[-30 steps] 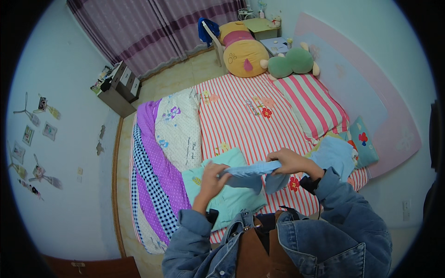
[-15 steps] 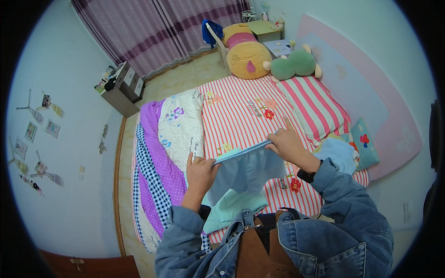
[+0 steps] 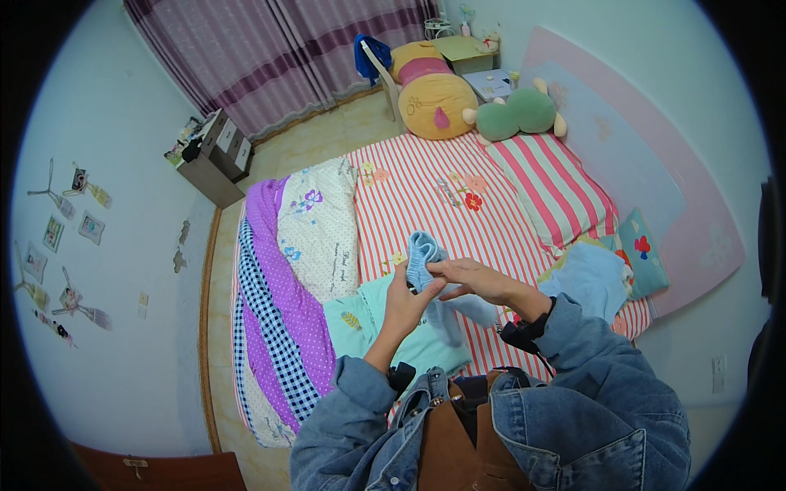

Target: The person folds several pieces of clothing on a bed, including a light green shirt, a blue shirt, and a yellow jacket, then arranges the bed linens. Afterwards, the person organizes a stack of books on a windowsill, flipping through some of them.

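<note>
Light blue elastic-waist pants [image 3: 420, 252] are bunched up between my two hands, above the bed. My left hand [image 3: 406, 301] grips the gathered waistband from the left side. From the right, my right hand [image 3: 475, 280] pinches the same waistband, its fingertips close to my left fingers. The pants' pale lower part hangs below my hands, partly hidden by them. Right under them on the bed lies mint green folded cloth [image 3: 352, 317] with a leaf print.
The bed [image 3: 409, 180] has a red-striped sheet. A purple dotted quilt [image 3: 307, 348] is heaped on its left. To the right are a light blue cloth [image 3: 591, 278], a striped pillow [image 3: 553, 188] and a headboard [image 3: 655, 172]. Plush toys [image 3: 438, 106] sit at the far side.
My hands were apart, stretching the waistband out wide. Now they have come together and the waistband is gathered up, uncovering more of the mint green cloth below.
</note>
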A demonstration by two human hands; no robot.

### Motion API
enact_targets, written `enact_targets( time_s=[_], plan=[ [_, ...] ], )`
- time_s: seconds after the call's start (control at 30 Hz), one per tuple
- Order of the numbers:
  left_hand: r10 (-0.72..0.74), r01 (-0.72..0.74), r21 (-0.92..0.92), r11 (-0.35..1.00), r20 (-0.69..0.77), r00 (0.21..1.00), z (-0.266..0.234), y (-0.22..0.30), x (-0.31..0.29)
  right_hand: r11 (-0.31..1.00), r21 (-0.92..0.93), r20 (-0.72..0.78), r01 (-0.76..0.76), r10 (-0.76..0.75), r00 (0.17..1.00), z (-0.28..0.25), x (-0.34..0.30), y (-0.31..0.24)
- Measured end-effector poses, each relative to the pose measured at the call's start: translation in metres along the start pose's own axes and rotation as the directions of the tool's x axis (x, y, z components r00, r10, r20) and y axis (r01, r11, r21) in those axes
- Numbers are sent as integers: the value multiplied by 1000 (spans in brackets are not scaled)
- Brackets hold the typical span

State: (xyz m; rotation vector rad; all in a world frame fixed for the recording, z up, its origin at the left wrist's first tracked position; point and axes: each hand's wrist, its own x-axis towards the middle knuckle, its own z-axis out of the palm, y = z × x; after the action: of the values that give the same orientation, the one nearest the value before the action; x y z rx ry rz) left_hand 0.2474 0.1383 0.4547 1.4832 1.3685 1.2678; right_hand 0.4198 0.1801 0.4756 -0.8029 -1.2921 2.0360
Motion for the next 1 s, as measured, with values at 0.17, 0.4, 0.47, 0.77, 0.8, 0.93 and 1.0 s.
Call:
enact_targets(
  time_s=[0.17,0.4,0.47,0.77,0.8,0.93,1.0],
  plan=[
    [-40,35,69,997,75,996,-26,17,11,890,-346,49,297,-299,953,-32,1,-2],
    [-12,122,-227,966,431,902,-66,42,9,688,-695,60,206,-230,971,-41,6,38],
    [-14,211,-539,816,347,938,-74,29,6,803,-538,180,258,-190,965,-40,11,43],
    [-616,718,-129,684,425,663,-65,-125,-68,856,-350,-269,-381,298,916,-63,3,102],
    [-653,728,-150,669,349,672,-61,-136,-77,782,-439,-257,-442,362,896,-67,-4,118],
    [-722,746,-153,648,189,666,-50,-152,-97,862,-407,-271,-303,203,941,-88,-19,161],
    [-652,707,-40,706,351,672,-47,-146,-91,815,-520,-66,-255,260,964,-100,-25,165]
  ],
)
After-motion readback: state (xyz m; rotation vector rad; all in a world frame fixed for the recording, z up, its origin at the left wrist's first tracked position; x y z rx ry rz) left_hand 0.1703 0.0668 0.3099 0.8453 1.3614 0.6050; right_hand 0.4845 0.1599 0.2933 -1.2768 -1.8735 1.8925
